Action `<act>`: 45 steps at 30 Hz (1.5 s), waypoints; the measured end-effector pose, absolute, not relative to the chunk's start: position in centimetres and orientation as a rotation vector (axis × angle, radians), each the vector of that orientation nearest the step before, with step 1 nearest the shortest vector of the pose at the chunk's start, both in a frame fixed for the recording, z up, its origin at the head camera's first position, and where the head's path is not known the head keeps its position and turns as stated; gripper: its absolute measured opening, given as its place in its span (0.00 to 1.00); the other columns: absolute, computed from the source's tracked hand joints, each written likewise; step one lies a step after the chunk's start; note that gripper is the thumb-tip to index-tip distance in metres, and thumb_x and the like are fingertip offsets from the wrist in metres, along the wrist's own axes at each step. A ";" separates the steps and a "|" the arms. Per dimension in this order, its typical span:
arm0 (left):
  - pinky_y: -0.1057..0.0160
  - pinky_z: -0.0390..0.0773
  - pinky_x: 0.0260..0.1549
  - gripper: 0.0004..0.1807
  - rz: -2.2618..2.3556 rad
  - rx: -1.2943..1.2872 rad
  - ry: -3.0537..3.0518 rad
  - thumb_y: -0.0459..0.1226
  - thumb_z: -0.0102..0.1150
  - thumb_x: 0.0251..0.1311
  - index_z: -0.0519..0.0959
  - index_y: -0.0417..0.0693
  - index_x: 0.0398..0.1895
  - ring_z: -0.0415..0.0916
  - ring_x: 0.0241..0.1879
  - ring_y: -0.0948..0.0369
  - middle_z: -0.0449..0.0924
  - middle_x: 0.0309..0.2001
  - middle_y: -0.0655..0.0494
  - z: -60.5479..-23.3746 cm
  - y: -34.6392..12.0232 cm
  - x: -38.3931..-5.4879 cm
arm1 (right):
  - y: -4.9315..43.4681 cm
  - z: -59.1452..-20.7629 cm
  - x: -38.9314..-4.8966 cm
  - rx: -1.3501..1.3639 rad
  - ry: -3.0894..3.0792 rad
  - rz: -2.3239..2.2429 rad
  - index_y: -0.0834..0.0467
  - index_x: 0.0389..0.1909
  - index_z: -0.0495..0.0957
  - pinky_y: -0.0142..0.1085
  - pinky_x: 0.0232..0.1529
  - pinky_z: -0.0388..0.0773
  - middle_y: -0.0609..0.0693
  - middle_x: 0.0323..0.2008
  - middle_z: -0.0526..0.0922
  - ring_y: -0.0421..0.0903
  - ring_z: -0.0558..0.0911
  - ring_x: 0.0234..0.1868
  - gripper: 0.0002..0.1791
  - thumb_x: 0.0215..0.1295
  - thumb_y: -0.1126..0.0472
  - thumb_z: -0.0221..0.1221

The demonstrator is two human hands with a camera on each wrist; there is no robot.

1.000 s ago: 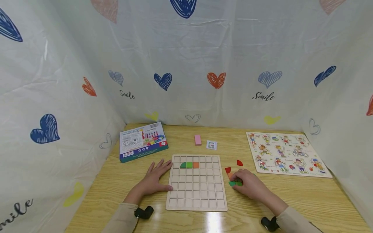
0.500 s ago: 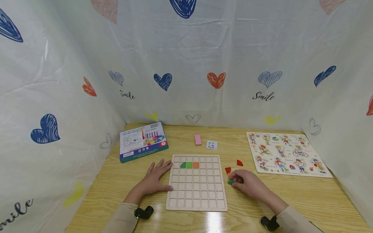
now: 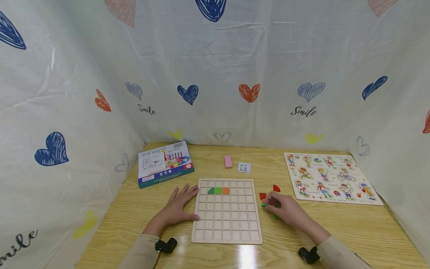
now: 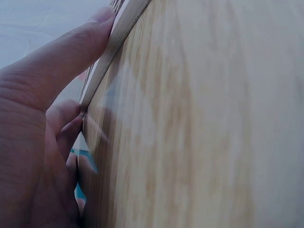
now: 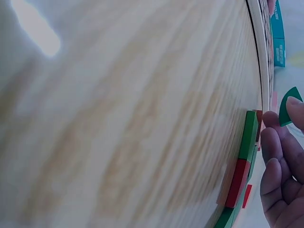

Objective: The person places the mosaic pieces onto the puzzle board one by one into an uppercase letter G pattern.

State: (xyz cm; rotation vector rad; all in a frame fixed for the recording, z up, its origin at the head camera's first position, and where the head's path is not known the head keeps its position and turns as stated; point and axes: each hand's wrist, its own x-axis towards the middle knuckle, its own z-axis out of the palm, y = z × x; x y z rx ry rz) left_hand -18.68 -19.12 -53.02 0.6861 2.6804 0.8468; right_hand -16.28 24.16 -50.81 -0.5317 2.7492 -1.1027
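Observation:
A wooden grid board (image 3: 222, 215) lies at the middle of the table. In one of its upper rows sit a green quarter-circle (image 3: 211, 191), a green square (image 3: 218, 191) and an orange square (image 3: 226, 191), side by side. My left hand (image 3: 177, 209) rests with spread fingers at the board's left edge, its thumb on the rim (image 4: 115, 47). Right of the board, my right hand (image 3: 285, 209) pinches a green quarter-circle piece (image 5: 288, 108) between thumb and finger. Below and around that hand lie red pieces (image 3: 276, 188), an orange one and green ones (image 5: 248, 135), partly hidden.
A pink block (image 3: 228, 161) and a small printed card (image 3: 244, 167) lie behind the board. At the back left is a boxed set (image 3: 165, 164). A picture puzzle board (image 3: 330, 179) occupies the right side. A heart-printed curtain (image 3: 215, 112) encloses the table.
My right hand has picked the green quarter-circle out of the loose pieces and turned it up on edge, shifting slightly away from me. My left hand stays in place.

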 end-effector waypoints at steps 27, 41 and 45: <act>0.38 0.27 0.74 0.55 0.852 0.709 2.688 0.61 0.71 0.54 0.57 0.50 0.81 0.36 0.81 0.45 0.52 0.81 0.53 -52.9 -19.1 -18.6 | 20.6 -50.7 -20.5 -0.584 2.760 -1.189 0.47 0.45 0.83 0.34 0.37 0.79 0.40 0.35 0.81 0.38 0.79 0.36 0.05 0.72 0.58 0.63; 0.37 0.27 0.74 0.55 0.853 0.714 2.684 0.60 0.71 0.55 0.58 0.49 0.81 0.36 0.81 0.44 0.52 0.81 0.52 -52.6 -19.0 -18.5 | 17.0 -50.6 -22.8 -0.591 2.691 -1.195 0.49 0.43 0.83 0.34 0.39 0.78 0.40 0.34 0.80 0.40 0.78 0.36 0.04 0.72 0.60 0.62; 0.38 0.26 0.74 0.55 0.861 0.708 2.675 0.60 0.71 0.55 0.58 0.49 0.81 0.35 0.81 0.45 0.52 0.81 0.52 -52.5 -19.0 -18.5 | 16.1 -50.7 -23.3 -0.598 2.673 -1.176 0.49 0.43 0.85 0.36 0.40 0.77 0.40 0.34 0.81 0.40 0.77 0.36 0.05 0.73 0.60 0.61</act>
